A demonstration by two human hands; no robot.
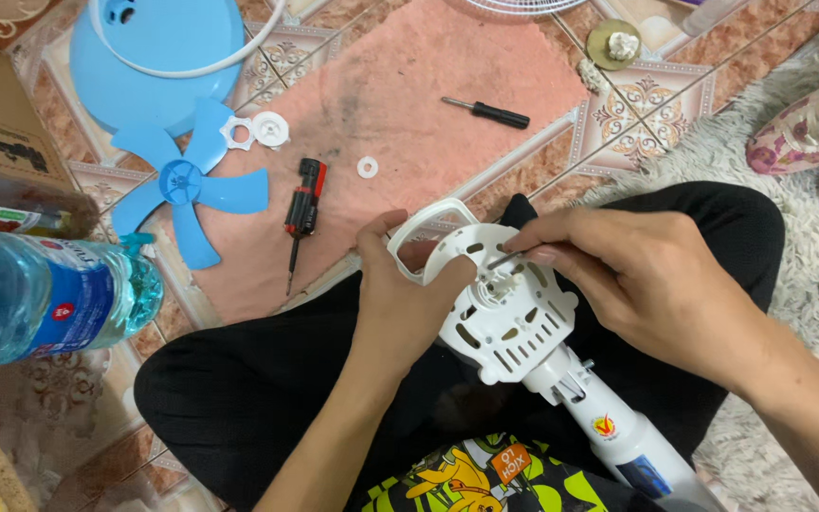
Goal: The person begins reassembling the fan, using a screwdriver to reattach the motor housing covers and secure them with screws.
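One head-worn camera looks steeply down, close over the lap, facing the tiled floor (656,104); the pink cloth (409,104) lies toward 12 o'clock.

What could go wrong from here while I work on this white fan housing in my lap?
The thin tool in the right hand might slip off the white fan housing toward the left hand gripping it. Small white rings lying loose on the pink cloth could get lost.
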